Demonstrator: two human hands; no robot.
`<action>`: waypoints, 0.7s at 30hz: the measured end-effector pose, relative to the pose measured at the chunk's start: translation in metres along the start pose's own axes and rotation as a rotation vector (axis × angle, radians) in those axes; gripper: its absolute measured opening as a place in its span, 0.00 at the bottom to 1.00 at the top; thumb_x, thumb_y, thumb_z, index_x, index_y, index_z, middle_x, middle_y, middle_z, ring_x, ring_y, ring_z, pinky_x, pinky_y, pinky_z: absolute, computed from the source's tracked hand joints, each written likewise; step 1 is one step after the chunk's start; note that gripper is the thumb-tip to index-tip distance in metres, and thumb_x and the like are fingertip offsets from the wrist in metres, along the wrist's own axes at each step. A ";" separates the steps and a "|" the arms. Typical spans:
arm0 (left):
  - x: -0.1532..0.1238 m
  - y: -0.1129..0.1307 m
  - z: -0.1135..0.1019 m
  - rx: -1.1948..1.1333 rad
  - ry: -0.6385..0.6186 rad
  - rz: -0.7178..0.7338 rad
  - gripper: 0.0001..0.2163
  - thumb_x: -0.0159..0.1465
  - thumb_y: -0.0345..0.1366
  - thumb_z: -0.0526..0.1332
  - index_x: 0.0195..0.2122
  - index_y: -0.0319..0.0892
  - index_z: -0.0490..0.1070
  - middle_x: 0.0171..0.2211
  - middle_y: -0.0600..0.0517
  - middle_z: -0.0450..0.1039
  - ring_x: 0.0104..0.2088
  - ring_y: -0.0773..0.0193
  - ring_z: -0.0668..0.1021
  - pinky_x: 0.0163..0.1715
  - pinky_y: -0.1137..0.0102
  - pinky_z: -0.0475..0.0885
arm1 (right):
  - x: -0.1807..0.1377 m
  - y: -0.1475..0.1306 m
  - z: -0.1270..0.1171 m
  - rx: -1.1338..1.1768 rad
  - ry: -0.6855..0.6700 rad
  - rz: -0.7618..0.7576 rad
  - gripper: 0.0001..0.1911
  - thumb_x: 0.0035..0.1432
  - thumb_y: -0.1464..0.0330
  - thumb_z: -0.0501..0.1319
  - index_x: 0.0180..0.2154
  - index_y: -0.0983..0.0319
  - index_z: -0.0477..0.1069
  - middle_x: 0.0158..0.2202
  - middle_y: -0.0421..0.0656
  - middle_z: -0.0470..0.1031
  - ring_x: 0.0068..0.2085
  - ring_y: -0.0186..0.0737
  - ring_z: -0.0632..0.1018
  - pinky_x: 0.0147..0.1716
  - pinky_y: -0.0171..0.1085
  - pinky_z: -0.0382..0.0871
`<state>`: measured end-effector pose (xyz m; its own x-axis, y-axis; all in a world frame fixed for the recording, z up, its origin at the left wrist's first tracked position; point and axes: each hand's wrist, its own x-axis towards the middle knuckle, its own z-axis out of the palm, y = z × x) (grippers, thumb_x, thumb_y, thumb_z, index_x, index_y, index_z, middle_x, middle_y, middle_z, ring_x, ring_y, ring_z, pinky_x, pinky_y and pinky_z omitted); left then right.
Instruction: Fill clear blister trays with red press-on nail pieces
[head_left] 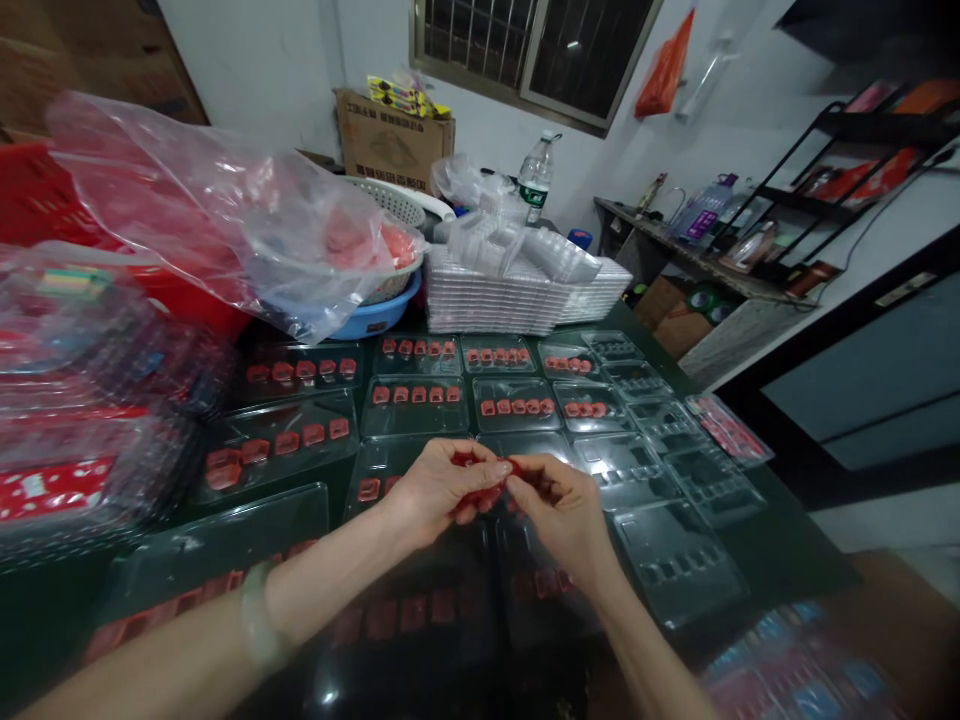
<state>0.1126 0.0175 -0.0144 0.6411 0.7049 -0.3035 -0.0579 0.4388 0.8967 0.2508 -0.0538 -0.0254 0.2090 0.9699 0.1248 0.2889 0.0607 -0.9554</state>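
Note:
My left hand (435, 490) is closed around several small translucent red plastic pieces (480, 480), held above the middle of the table. My right hand (562, 505) meets it there, thumb and forefinger pinched on a red piece at the edge of that handful. Beneath and around both hands lie clear plastic trays (517, 445), many with rows of red box-like pieces (517, 407) set in them. Trays on the right, such as one clear tray (675, 560), show bare slots. A pale bangle (261, 615) circles my left wrist.
Behind the trays stand stacked clear trays (495, 295) and a blue basin (382, 312) under a clear plastic bag (247, 210). Blurred packed goods (82, 420) crowd the left side. A water bottle (535, 175) stands at the back. A red printed pack (727, 428) lies near the right edge.

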 end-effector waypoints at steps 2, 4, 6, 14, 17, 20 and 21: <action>0.000 -0.002 -0.002 0.043 -0.012 0.026 0.11 0.49 0.40 0.63 0.25 0.35 0.67 0.14 0.54 0.64 0.14 0.73 0.65 0.09 0.80 0.52 | 0.000 0.001 0.000 0.087 -0.041 0.074 0.11 0.51 0.65 0.58 0.37 0.64 0.69 0.28 0.43 0.73 0.25 0.35 0.74 0.22 0.33 0.69; 0.001 -0.004 -0.004 0.075 -0.023 0.043 0.11 0.50 0.40 0.63 0.26 0.35 0.68 0.14 0.54 0.64 0.14 0.73 0.65 0.09 0.80 0.53 | -0.001 0.000 0.001 0.148 -0.057 0.120 0.12 0.51 0.65 0.57 0.37 0.65 0.68 0.27 0.43 0.73 0.25 0.36 0.74 0.21 0.34 0.69; 0.003 -0.005 -0.005 0.092 -0.021 0.046 0.11 0.50 0.39 0.63 0.26 0.35 0.68 0.14 0.54 0.64 0.14 0.73 0.65 0.09 0.80 0.53 | -0.002 0.000 0.003 0.173 -0.054 0.132 0.12 0.52 0.65 0.57 0.37 0.65 0.68 0.26 0.43 0.73 0.25 0.37 0.75 0.22 0.35 0.70; 0.001 -0.007 -0.006 0.100 -0.036 0.023 0.10 0.50 0.38 0.63 0.25 0.36 0.67 0.14 0.54 0.64 0.14 0.73 0.65 0.08 0.80 0.53 | -0.003 0.004 0.001 0.135 -0.123 0.152 0.13 0.52 0.64 0.56 0.38 0.65 0.69 0.27 0.44 0.74 0.26 0.37 0.75 0.23 0.34 0.70; 0.000 -0.006 -0.007 0.147 -0.056 -0.001 0.09 0.50 0.37 0.63 0.24 0.36 0.67 0.13 0.54 0.64 0.14 0.73 0.65 0.09 0.80 0.54 | -0.001 0.004 -0.003 0.111 -0.216 0.182 0.14 0.51 0.63 0.57 0.37 0.64 0.71 0.30 0.45 0.74 0.27 0.36 0.76 0.22 0.33 0.69; 0.001 -0.007 -0.007 0.179 -0.083 -0.023 0.09 0.50 0.37 0.62 0.25 0.36 0.67 0.13 0.55 0.64 0.13 0.74 0.64 0.09 0.80 0.53 | -0.001 0.004 -0.007 0.104 -0.236 0.216 0.14 0.50 0.62 0.58 0.36 0.64 0.71 0.30 0.45 0.75 0.26 0.35 0.76 0.21 0.31 0.68; 0.001 -0.007 -0.007 0.189 -0.096 -0.023 0.09 0.50 0.37 0.62 0.25 0.36 0.68 0.13 0.55 0.64 0.13 0.74 0.64 0.09 0.80 0.53 | -0.001 0.004 -0.008 0.112 -0.242 0.225 0.15 0.49 0.61 0.58 0.35 0.65 0.71 0.30 0.45 0.75 0.26 0.35 0.76 0.21 0.31 0.68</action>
<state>0.1080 0.0191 -0.0237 0.7110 0.6358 -0.3003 0.0962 0.3351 0.9373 0.2596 -0.0565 -0.0275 0.0246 0.9890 -0.1461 0.1540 -0.1482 -0.9769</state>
